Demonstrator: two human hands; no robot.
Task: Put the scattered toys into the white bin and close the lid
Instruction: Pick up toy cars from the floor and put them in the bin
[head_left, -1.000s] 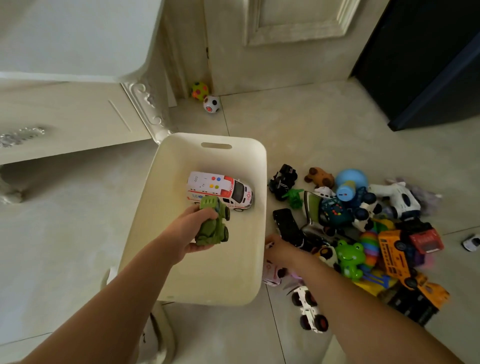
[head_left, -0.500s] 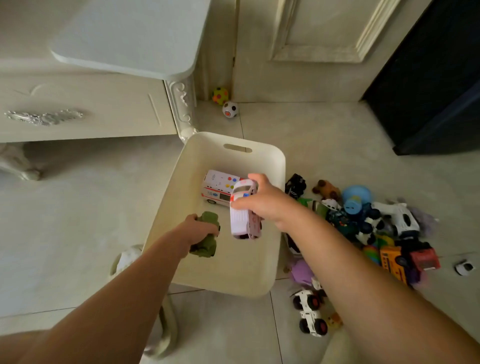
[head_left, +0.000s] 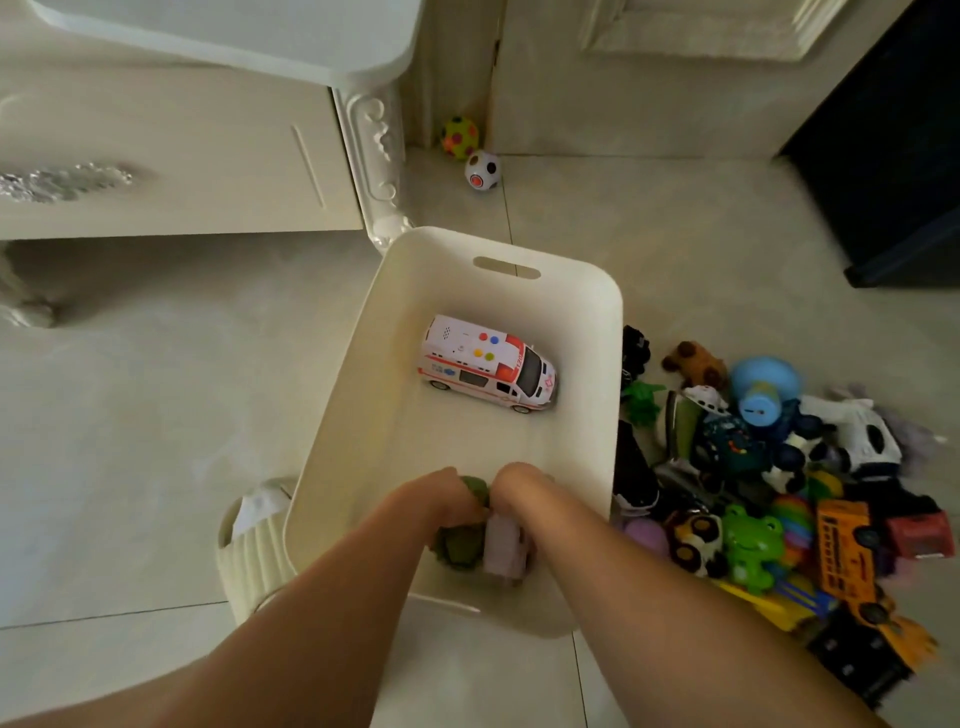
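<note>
The white bin (head_left: 608, 332) stands open on the floor with a white toy ambulance (head_left: 485, 365) at its far end. Both my hands are down inside its near end. My left hand (head_left: 441, 499) is closed on a green toy vehicle (head_left: 460, 548). My right hand (head_left: 522, 491) grips a pale pink toy car (head_left: 503, 548) right beside it. The two toys touch near the bin's floor. A heap of scattered toys (head_left: 753, 483) lies on the floor just right of the bin, including a green frog (head_left: 750, 543) and an orange truck (head_left: 847, 551).
A cream ribbed container (head_left: 254, 545) sits against the bin's near left corner; whether it is the lid I cannot tell. A white carved cabinet (head_left: 171, 156) stands at the far left. Two small balls (head_left: 470, 150) lie by the door. A dark cabinet (head_left: 893, 156) is far right.
Both hands have dropped to the bin's near end. The pink car, held above the bin's middle before, is now low beside the green vehicle.
</note>
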